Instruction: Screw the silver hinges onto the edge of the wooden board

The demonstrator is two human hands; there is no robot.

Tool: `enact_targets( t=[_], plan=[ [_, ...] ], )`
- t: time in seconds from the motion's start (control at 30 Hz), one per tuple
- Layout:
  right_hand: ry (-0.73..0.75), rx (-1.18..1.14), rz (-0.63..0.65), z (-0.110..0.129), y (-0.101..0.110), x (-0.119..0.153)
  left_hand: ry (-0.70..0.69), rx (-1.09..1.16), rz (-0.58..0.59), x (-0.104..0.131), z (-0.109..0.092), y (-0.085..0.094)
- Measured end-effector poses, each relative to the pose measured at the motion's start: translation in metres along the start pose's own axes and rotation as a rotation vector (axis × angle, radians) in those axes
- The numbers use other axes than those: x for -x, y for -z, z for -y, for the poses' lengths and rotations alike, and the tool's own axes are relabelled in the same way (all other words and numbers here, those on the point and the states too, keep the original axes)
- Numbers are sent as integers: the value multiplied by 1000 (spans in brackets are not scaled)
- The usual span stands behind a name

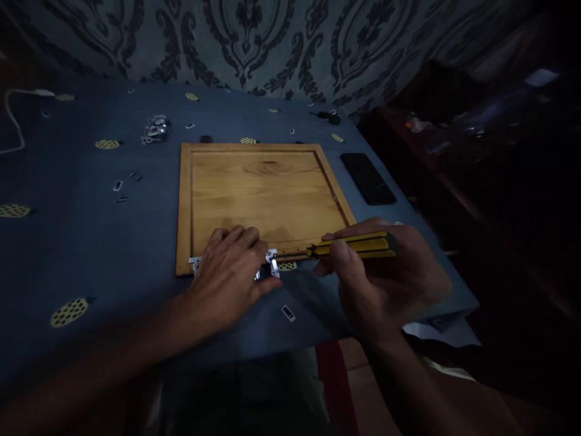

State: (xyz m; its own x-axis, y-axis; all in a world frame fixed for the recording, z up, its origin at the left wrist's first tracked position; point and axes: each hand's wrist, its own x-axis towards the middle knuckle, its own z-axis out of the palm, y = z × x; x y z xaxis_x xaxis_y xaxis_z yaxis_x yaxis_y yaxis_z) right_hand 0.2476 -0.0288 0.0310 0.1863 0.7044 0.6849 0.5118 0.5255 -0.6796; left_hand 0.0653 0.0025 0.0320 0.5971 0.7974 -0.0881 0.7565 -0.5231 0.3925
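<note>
A wooden framed panel (pixel 254 188) lies flat on a cloth-covered table. My left hand (pixel 231 260) rests over its near edge with fingers curled, holding a shiny metal hinge (pixel 272 261) against the frame. Part of that hinge is hidden by the hand. Another metal piece (pixel 195 264) shows at the hand's left side; whether it is joined to the hinge I cannot tell. In my right hand (pixel 385 278) is a yellow and black screwdriver (pixel 354 245), held nearly level. Its shaft points left and reaches the hinge, but the exact contact at the tip is too small to see.
Several metal hinges (pixel 157 128) are heaped at the back left, with loose screws (pixel 122 198) nearer. A black phone (pixel 367 178) lies right of the panel. Dark keys or a small tool (pixel 327 116) sit behind. A white cable (pixel 18 115) runs at far left.
</note>
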Motion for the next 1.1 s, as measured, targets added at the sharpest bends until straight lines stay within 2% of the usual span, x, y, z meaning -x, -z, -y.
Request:
enact_targets(
  t=[0.17,0.3,0.5,0.77,1.1],
  plan=[
    [-10,-15,39,2,0,0,4,-2,12,0,0,1],
    [-32,-57,75,6,0,-3,-23,-14,-35,0,1,-1],
    [-206,-163,192,7,3,-10,-61,-19,-90,2,4,-6],
    [-360,-253,331,14,8,-23,-28,-13,-8,-1,0,0],
    [-428,-362,271,13,-3,-23,-28,-13,0,-2,-1,1]
  ],
)
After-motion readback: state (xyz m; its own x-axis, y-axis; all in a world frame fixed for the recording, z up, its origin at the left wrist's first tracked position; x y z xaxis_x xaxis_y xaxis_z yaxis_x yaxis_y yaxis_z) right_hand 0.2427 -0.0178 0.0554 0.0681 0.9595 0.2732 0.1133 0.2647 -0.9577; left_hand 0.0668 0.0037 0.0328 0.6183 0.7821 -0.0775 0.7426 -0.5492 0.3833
